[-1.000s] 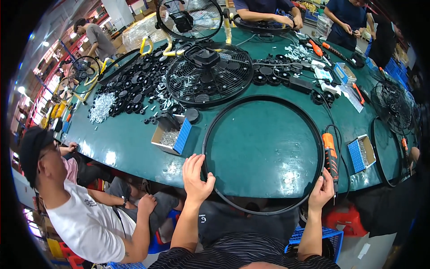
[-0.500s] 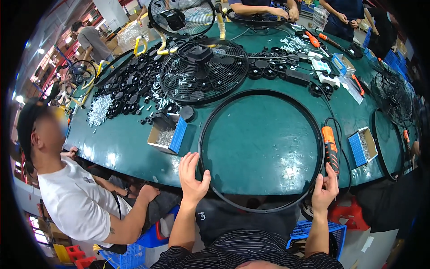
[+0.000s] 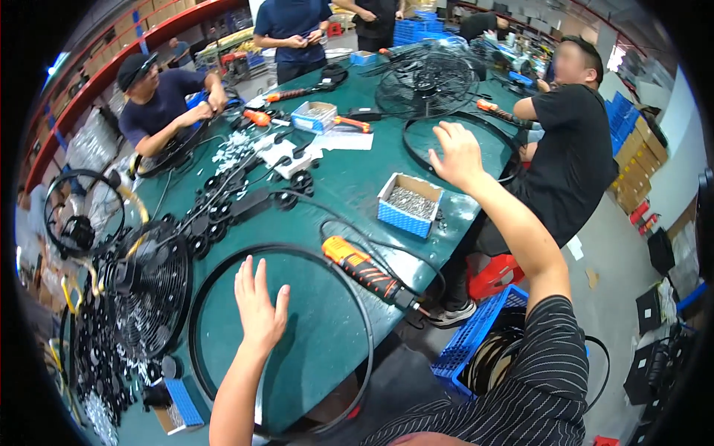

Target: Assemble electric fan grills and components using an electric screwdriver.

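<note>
A large black ring (image 3: 196,320) lies at the table's front edge, partly over it. My left hand (image 3: 260,306) hovers above the inside of this ring, fingers spread and holding nothing. My right hand (image 3: 455,157) is stretched far out to the right, open, in front of a second black ring (image 3: 406,141). Whether it touches that ring I cannot tell. An orange and black power screwdriver (image 3: 364,269) with a cable lies right of the nearer ring. Behind it stands a blue and white box (image 3: 401,217) of small metal screws.
A person in black (image 3: 569,141) sits at the right, near a fan grille (image 3: 428,85). A fan (image 3: 149,290) and loose black parts crowd the table's left. A blue crate (image 3: 454,364) and a red stool (image 3: 494,279) stand on the floor at the right.
The view has swung to the right. My right hand has left the nearer ring's right side and reached out toward the second ring. My left hand now hovers over the nearer ring.
</note>
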`<state>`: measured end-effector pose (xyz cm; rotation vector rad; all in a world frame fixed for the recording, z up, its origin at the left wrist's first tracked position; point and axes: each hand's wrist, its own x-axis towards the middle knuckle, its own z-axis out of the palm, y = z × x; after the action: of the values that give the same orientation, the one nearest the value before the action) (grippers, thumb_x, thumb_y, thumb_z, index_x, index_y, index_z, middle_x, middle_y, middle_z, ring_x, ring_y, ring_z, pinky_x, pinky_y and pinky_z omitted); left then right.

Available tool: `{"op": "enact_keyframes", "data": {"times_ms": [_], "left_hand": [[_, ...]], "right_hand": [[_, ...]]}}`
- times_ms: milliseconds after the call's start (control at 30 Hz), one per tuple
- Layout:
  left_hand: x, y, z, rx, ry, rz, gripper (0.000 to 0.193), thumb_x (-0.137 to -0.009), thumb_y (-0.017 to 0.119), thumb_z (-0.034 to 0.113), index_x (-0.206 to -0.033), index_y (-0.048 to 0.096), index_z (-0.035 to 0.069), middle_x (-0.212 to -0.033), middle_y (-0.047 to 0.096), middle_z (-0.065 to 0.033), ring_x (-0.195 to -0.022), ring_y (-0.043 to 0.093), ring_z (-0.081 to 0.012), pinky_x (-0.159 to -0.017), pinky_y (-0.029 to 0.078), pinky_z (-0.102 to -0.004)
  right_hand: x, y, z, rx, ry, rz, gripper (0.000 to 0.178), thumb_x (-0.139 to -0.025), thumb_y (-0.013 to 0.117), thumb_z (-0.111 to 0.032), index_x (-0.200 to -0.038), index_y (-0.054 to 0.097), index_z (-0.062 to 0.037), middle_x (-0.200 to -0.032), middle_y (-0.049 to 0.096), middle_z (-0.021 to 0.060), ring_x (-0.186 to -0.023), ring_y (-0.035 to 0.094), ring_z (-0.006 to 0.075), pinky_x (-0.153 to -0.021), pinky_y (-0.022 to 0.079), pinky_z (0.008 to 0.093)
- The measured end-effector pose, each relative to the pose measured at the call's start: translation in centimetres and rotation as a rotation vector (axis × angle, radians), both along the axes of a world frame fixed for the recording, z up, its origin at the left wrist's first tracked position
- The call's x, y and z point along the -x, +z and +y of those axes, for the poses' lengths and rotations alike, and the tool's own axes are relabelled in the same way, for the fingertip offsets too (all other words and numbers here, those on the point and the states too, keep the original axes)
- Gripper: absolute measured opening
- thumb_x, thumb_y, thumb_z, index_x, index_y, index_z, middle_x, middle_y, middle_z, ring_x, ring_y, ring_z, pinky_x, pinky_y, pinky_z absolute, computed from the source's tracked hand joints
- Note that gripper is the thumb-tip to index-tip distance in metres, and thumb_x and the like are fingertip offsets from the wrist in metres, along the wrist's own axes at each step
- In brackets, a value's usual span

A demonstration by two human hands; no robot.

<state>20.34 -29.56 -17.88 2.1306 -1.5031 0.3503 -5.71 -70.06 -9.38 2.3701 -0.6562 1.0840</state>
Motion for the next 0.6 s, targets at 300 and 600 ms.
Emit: {"op": "enact_keyframes", "data": {"times_ms": [300,600], "left_hand": [[2.5,-2.8,-6.2,-0.049,-0.196,0.009,0.074,-0.087,0.062,0.03,-0.146,0.029,-0.003,-0.155,0.021,-0.0288,-0.145,0.018,-0.0459,-0.118,0.01,-0.0579],[2.0,-2.2,-6.2,-0.222,-0.13,0.102,0.078,-0.088,0.059,0.037,-0.147,0.028,-0.004,-0.156,0.02,-0.0297,-0.146,0.017,-0.0467,-0.117,0.01,-0.0588]], "right_hand": [[3.8,-5.4,-23.3,-1.169,-0.557,-0.656,0.076,-0.074,0.077,-0.047,-0.125,0.057,0.0057,-0.125,0.06,0.021,-0.104,0.063,0.0323,-0.088,0.052,0.0451],[-3.9,-8.1,-30.2,-1.527,0.055,-1.346,0.106,-0.073,0.083,-0.045,-0.147,0.029,0.0067,-0.151,0.03,0.0276,-0.138,0.034,0.0415,-0.105,0.04,0.0541]]}}
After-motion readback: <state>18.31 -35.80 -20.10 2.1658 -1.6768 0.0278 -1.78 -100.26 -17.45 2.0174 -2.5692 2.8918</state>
